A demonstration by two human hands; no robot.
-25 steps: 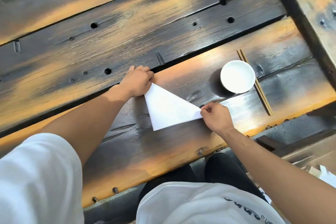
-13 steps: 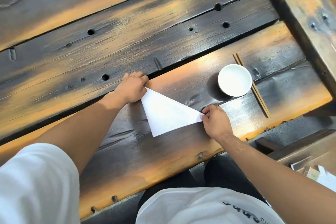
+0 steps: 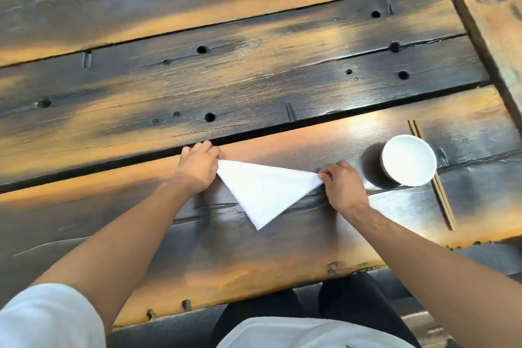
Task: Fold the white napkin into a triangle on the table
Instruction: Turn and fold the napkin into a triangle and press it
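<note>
a person sits at a dark, weathered wooden table (image 3: 254, 87), seen from above, with both arms stretched forward. compared with a second ago, the white napkin (image 3: 264, 192) has turned: its long folded edge now runs nearly level from left to right between the two hands, and its third corner points back toward the person, where before it sat more steeply tilted. the left hand (image 3: 197, 168) has its fingers curled over the napkin's left corner, and the right hand (image 3: 340, 182) pinches the right corner between thumb and fingers. the triangle is already formed, so the fold seems essentially done and this looks like a final straightening. the napkin is plain white, smooth and crisp-edged; it appears to lie flat on the near plank, though a slight lift at the right corner cannot be ruled out. a white bowl (image 3: 408, 161) sits just beyond the right hand, with wooden chopsticks (image 3: 440, 195) beside it.
</note>
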